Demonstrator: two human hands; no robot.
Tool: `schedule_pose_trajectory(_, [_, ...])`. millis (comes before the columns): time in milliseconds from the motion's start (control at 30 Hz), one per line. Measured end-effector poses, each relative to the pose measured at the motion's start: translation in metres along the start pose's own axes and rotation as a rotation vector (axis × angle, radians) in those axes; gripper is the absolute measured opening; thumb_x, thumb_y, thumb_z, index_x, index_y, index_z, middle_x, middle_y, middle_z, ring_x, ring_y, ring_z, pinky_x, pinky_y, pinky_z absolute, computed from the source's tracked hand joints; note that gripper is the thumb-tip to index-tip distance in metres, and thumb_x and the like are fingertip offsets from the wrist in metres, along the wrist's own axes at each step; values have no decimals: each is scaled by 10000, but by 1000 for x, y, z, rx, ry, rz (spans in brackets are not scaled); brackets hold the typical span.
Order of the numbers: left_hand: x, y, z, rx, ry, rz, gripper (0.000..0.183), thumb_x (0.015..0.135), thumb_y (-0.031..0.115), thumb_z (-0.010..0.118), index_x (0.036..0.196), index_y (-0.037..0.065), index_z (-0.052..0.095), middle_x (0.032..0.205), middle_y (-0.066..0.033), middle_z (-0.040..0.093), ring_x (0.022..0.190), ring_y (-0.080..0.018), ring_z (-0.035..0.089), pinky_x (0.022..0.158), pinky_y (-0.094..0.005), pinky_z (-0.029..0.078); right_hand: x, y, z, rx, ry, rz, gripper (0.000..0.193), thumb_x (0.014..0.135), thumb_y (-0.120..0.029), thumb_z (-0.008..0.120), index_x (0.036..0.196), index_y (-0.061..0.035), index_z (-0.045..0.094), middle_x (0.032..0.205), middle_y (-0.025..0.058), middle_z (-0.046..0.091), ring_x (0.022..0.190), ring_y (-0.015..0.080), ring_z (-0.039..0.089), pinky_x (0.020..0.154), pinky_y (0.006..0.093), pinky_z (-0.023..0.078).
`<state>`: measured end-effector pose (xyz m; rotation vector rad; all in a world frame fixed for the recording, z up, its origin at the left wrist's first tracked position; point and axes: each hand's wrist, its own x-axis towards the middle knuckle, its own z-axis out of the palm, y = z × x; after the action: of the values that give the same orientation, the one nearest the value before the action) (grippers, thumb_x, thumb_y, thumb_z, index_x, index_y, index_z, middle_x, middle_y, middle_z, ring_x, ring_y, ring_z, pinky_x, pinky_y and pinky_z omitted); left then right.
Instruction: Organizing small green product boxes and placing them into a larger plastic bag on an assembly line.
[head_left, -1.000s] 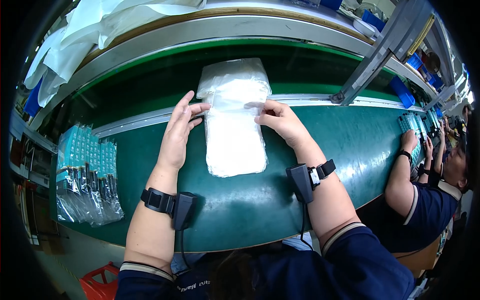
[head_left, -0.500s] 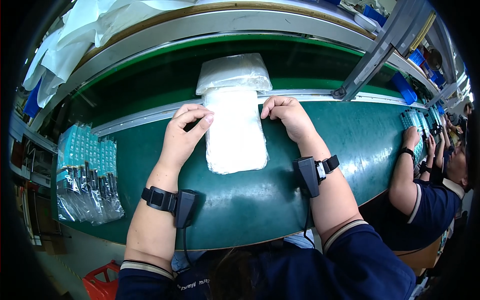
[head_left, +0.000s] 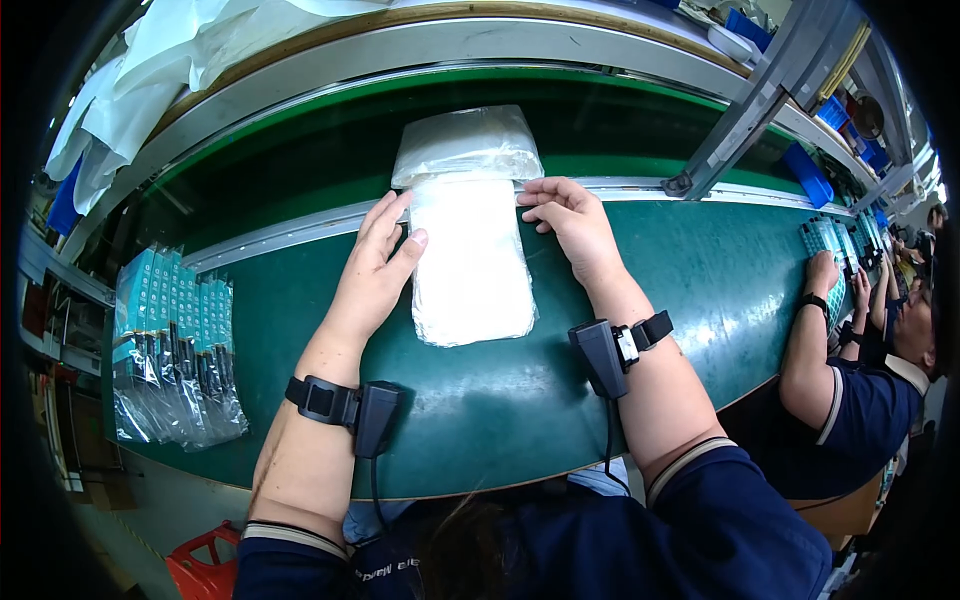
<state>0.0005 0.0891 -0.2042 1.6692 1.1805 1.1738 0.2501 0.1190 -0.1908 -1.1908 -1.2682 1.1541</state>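
Observation:
In front of me lies a stack of clear plastic bags [head_left: 470,270], looking white under the light. Its far part, a folded-over bundle of plastic [head_left: 466,145], rests past the metal rail. My left hand [head_left: 375,265] is at the stack's left edge, fingers extended and thumb apart, the thumb tip close to the plastic. On the opposite side, my right hand [head_left: 575,225] has its fingers partly bent and spread near the upper right edge. Neither hand has anything visible in its grasp. Whether the fingertips touch the plastic I cannot tell.
A row of clear-bagged items with teal cards [head_left: 175,340] lies at the left of the green table [head_left: 460,420]. White sheets [head_left: 150,90] hang from the shelf above. A metal post [head_left: 735,120] rises at the right. Beyond it, a co-worker [head_left: 850,400] handles similar packages.
The fingers of my left hand have straightened and opened from a near-pinch. My right hand has shifted slightly up and left, its fingers uncurling. The stack stays in place.

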Motion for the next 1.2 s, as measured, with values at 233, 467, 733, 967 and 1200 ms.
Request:
schedule_pose_trajectory(233, [1, -1, 1, -223, -86, -99, 572, 1007, 239, 492, 1478, -24, 302, 1540, -159, 317, 1444, -259, 264, 1171, -339, 189, -3, 2, 5, -45, -20, -49, 378, 850, -31, 552, 1214, 60, 598, 1140, 123, 680, 959, 150, 642, 801, 239, 470])
schedule_pose_trajectory(467, [3, 3, 0, -153, -133, -106, 539, 1013, 239, 472, 1478, 6, 331, 1543, -143, 319, 1444, -248, 265, 1172, -335, 175, 4, 16, 2, -16, -66, -103, 370, 840, -29, 564, 1196, 60, 613, 1124, 122, 679, 973, 160, 637, 807, 239, 459])
schedule_pose_trajectory(733, [3, -1, 2, -243, -155, -113, 525, 991, 144, 488, 1480, 28, 336, 1570, -131, 261, 1471, -248, 193, 1176, -338, 173, -5, -1, 6, -5, -74, -58, 342, 853, -37, 569, 1177, 55, 626, 1105, 120, 675, 970, 168, 626, 916, 269, 460])
schedule_pose_trajectory(967, [3, -9, 1, -211, -197, -34, 543, 929, -36, 493, 1454, 24, 369, 1592, -128, 185, 1481, -258, 151, 1189, -347, 147, 1, 11, 8, -141, -60, -127, 328, 855, -81, 598, 1159, 35, 641, 1054, 130, 684, 923, 178, 635, 853, 278, 496])
schedule_pose_trajectory(1200, [2, -8, 5, -265, -133, -42, 556, 904, -46, 532, 1432, 25, 371, 1573, -157, 166, 1457, -288, 211, 1183, -365, 213, -2, 11, 8, -301, 49, -189, 327, 885, -147, 630, 1157, 33, 636, 980, 106, 679, 848, 148, 628, 799, 269, 500])
